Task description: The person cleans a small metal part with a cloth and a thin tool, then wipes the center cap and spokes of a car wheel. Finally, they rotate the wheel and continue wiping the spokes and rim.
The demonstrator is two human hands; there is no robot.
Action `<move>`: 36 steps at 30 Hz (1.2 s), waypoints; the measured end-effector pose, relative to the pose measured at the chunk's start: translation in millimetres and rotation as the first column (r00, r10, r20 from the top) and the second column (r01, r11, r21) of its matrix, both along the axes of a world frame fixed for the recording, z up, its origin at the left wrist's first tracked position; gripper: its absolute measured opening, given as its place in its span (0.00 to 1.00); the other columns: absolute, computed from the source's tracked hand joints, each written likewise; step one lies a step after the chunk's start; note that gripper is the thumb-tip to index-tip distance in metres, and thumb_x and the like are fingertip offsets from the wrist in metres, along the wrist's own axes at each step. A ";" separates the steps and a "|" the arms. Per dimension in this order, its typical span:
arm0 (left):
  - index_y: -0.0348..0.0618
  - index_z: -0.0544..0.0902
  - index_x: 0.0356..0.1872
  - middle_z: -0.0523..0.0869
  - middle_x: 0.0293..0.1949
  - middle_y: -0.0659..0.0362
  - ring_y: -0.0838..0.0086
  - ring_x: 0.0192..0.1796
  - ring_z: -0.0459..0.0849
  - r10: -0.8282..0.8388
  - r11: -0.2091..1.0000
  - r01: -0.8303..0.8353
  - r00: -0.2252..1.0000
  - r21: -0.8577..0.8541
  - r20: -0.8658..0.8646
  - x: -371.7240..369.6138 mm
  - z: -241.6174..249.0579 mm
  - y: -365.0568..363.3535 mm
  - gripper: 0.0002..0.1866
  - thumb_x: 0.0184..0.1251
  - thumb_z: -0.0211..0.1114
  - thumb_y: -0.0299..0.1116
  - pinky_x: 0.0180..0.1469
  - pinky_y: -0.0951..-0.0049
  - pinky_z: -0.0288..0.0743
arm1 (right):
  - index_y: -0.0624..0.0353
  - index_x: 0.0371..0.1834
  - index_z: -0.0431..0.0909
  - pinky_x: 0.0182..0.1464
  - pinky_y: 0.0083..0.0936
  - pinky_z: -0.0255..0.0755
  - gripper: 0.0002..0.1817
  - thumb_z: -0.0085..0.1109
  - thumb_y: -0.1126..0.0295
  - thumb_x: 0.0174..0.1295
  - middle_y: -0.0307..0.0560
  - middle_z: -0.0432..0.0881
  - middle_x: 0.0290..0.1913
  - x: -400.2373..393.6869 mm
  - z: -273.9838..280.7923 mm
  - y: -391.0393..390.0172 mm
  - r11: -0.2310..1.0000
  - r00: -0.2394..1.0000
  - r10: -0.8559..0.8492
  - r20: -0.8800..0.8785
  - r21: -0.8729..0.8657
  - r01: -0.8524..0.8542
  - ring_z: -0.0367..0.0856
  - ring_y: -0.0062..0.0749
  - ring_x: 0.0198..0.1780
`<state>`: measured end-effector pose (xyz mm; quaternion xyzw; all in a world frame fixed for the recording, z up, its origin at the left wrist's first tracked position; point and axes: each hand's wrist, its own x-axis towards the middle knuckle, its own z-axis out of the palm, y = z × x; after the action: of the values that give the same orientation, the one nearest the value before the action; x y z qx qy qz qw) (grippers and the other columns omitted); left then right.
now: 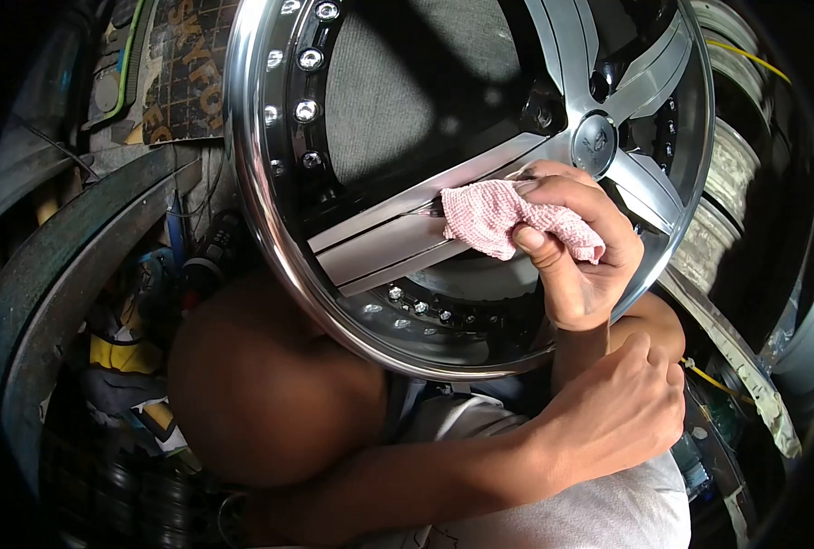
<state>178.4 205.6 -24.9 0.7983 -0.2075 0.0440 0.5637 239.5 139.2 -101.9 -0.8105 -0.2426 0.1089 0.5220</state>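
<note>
A large wheel rim [274, 215] with a polished lip and silver spokes leans over the person's legs. Pinched between thumb and fingers, a pink knitted cloth [485, 218] is in my right hand [585, 242] and touches the lower-left spoke [380, 240], below the round centre cap [594, 144]. My left hand [613, 412] is closed, crossing in front of my right forearm near the knee; its fingertips and anything inside them are hidden.
Curved metal parts [37, 274] lie at the left, near a printed board [185, 69] and a yellow-and-black item [123, 355]. More rims [732, 169] stand at the right, beside a long worn strip [745, 371]. A bare knee [261, 384] is under the rim.
</note>
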 end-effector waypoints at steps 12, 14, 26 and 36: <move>0.45 0.81 0.18 0.73 0.17 0.65 0.74 0.26 0.74 -0.076 0.996 0.075 0.997 -0.052 -0.028 -4.9 -1.5 -8.3 0.09 0.55 0.64 0.33 0.33 0.71 0.66 | 0.67 0.43 0.84 0.47 0.27 0.78 0.16 0.75 0.80 0.49 0.55 0.86 0.41 -0.6 -1.3 -2.8 1.000 1.000 -0.021 -0.011 0.006 0.021 0.86 0.38 0.43; 0.45 0.81 0.18 0.73 0.18 0.65 0.74 0.26 0.74 -0.075 0.997 0.075 0.997 -0.031 -0.020 -6.2 -2.8 -9.2 0.09 0.55 0.65 0.33 0.34 0.71 0.66 | 0.67 0.43 0.84 0.47 0.28 0.78 0.16 0.75 0.80 0.49 0.54 0.86 0.41 -0.9 -1.7 -3.3 1.000 1.000 -0.028 -0.013 0.011 0.028 0.86 0.39 0.44; 0.45 0.82 0.19 0.74 0.18 0.65 0.74 0.26 0.75 -0.043 0.999 0.043 0.999 0.004 -0.005 -3.0 -0.4 -2.3 0.09 0.56 0.65 0.33 0.34 0.71 0.67 | 0.66 0.43 0.84 0.48 0.28 0.78 0.16 0.75 0.80 0.50 0.54 0.86 0.40 -0.7 0.1 -3.0 0.999 0.998 -0.040 -0.038 0.004 0.040 0.86 0.39 0.44; 0.45 0.82 0.19 0.75 0.19 0.64 0.74 0.27 0.76 -0.088 0.995 0.086 0.996 -0.046 -0.032 -3.6 -1.4 -6.4 0.09 0.56 0.65 0.33 0.34 0.71 0.67 | 0.67 0.44 0.84 0.47 0.28 0.78 0.16 0.75 0.81 0.50 0.54 0.86 0.40 3.2 1.1 -4.7 1.000 1.000 -0.017 -0.006 0.006 0.017 0.85 0.39 0.44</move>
<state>174.8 199.2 -26.3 0.7765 -0.2313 0.0103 0.5860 242.7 134.5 -100.8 -0.8105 -0.2345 0.1062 0.5261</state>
